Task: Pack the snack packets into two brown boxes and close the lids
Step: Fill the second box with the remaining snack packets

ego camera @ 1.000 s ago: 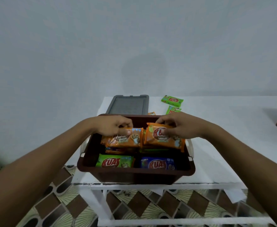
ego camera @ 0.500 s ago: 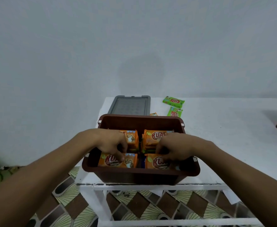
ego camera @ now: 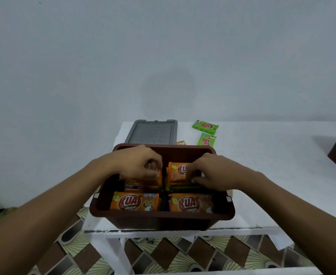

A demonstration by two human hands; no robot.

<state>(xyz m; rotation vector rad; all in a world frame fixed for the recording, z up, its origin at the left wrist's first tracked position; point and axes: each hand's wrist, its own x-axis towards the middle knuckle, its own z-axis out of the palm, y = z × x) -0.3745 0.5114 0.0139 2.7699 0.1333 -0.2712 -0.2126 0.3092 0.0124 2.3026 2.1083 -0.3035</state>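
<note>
Orange packets (ego camera: 176,172) clamped in left hand (ego camera: 139,165), right hand (ego camera: 216,172), inside brown box (ego camera: 163,217); piled high, could block grey lid (ego camera: 152,132) lol.

Packets (ego camera: 134,201) in box (ego camera: 161,216); lid (ego camera: 151,132) behind box (loose packets (ego camera: 205,127) right of lid).

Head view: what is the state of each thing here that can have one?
brown box, open, packets inside.
grey lid, off, flat on the table behind the box.
left hand, holds the far left orange packet.
right hand, holds the far right orange packet.
near orange packets, flat in the box.
green packets, outside the box, on the table.
</note>
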